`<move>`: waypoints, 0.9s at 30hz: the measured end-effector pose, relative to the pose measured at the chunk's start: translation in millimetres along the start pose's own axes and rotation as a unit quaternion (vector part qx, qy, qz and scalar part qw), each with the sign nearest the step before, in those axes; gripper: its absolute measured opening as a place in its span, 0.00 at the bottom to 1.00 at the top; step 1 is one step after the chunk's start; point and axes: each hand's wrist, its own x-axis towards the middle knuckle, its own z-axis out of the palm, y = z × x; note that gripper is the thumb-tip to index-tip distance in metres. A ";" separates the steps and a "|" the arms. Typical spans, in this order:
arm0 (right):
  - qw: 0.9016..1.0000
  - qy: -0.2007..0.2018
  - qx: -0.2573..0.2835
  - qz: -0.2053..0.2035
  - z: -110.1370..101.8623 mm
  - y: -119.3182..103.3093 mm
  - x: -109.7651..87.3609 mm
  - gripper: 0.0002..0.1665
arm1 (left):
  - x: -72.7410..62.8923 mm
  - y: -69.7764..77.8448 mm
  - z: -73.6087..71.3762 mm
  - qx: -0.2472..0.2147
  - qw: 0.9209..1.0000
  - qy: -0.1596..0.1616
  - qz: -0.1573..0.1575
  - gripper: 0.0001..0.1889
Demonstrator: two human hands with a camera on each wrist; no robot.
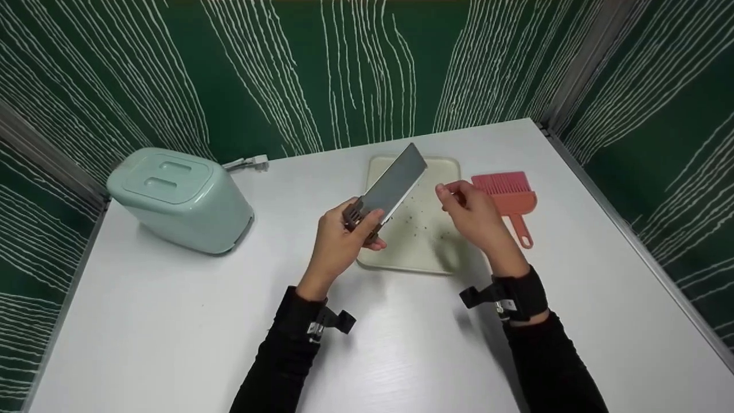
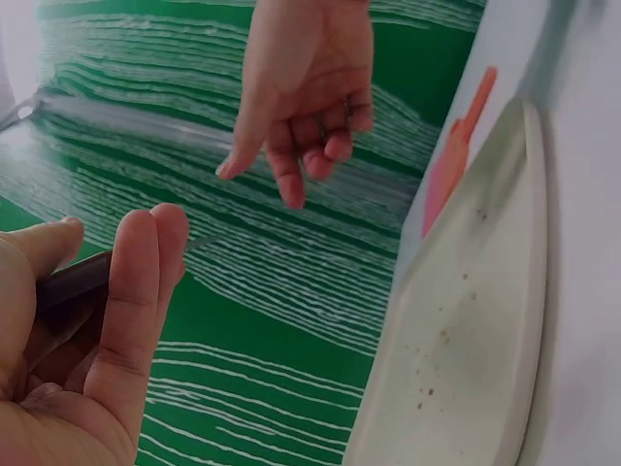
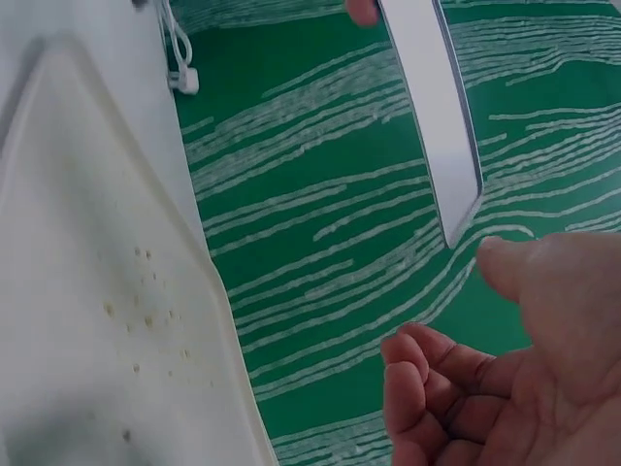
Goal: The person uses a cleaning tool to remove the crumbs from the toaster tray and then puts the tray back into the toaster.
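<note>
My left hand [image 1: 341, 241] grips the dark end of a thin metal crumb tray [image 1: 395, 180]. The tray's long shiny plate slants up to the right, held above a cream serving tray [image 1: 444, 172]. Dark crumbs [image 2: 444, 337] lie scattered over the serving tray's surface. My right hand [image 1: 477, 218] hovers over the serving tray's right side, holding nothing. In the right wrist view its fingers are loosely curled, with the thumb apart from them, just below the tip of the crumb tray [image 3: 441, 116]. Only the edge of the left hand shows there.
A mint-green toaster [image 1: 183, 201] stands at the left of the white table, its plug [image 1: 260, 162] lying behind it. Right of the serving tray lies a small pink and orange brush-and-dustpan set [image 1: 513, 201]. Green walls with white streaks enclose the table.
</note>
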 end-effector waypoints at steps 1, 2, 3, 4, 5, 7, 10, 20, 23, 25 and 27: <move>1.000 -0.008 0.008 -0.005 3.8 -2.1 -0.4 0.33 | -0.2 -0.1 0.9 -0.008 1.000 0.000 -0.007 0.18; 1.000 -0.018 0.018 -0.010 7.8 -4.1 -0.6 0.33 | -0.4 -0.2 2.0 -0.017 1.000 0.000 -0.012 0.18; 0.999 -0.029 0.028 -0.014 11.8 -5.8 -1.0 0.32 | -0.6 -0.3 3.0 -0.025 1.000 0.000 -0.017 0.18; 0.998 -0.040 0.039 -0.017 15.9 -7.9 -1.8 0.32 | -0.9 -0.6 4.0 -0.033 0.999 0.000 -0.020 0.18; 0.997 -0.052 0.051 -0.021 20.1 -10.1 -2.6 0.31 | -1.2 -0.8 5.2 -0.040 0.999 0.001 -0.023 0.19; 0.994 -0.071 0.074 -0.027 27.9 -14.3 -4.9 0.31 | -1.7 -1.5 7.4 -0.051 0.998 0.001 -0.025 0.20; 0.988 -0.096 0.116 -0.035 39.5 -20.3 -8.5 0.28 | -2.9 -2.5 11.1 -0.058 0.998 -0.001 -0.026 0.25; 0.963 -0.112 0.244 -0.038 72.1 -32.4 -19.4 0.24 | -2.6 -9.9 22.2 -0.084 0.995 -0.015 -0.043 0.43; 0.958 -0.106 0.266 -0.027 76.6 -33.7 -20.8 0.21 | -1.6 -13.0 23.0 -0.083 0.995 -0.023 -0.057 0.38; 0.955 -0.107 0.277 -0.023 78.0 -33.9 -21.3 0.19 | -1.4 -14.0 22.5 -0.076 0.995 -0.027 -0.067 0.34; 0.950 -0.113 0.292 -0.019 78.2 -33.6 -21.5 0.18 | -1.2 -14.3 21.9 -0.068 0.994 -0.032 -0.074 0.30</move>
